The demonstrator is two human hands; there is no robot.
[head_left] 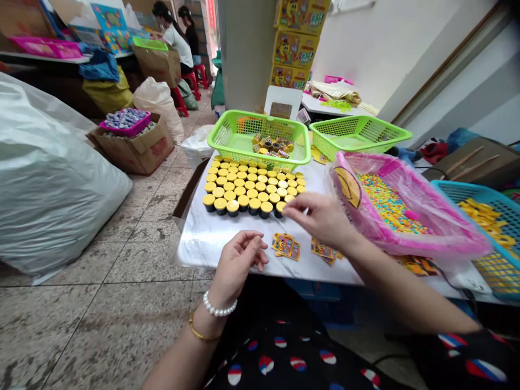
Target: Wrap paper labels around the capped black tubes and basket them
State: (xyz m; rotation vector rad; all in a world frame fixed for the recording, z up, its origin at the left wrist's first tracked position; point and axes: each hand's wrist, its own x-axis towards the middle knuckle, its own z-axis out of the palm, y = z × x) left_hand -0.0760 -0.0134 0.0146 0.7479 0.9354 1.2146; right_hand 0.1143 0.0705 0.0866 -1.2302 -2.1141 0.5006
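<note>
Rows of small black jars with yellow lids (252, 193) stand close together on the white marbled table. My right hand (325, 216) reaches to the front right of these rows, its thumb and fingertips pinched on one yellow-lidded jar (280, 209). Near the table's front edge hovers my left hand (242, 254), its fingers curled in toward the thumb, with nothing visible in them. Just right of it lies a small pile of printed cards (286, 246). A second card pile (325, 250) rests below my right forearm, partly hidden.
Behind the jars sits a green basket (215, 142) with loose jars; another green basket (400, 134) stands beside it. A plastic-lined pink tray (455, 244) holds colourful beads. Far right is a blue basket (450, 189) with yellow pieces. A large white sack (52, 179) fills the left floor.
</note>
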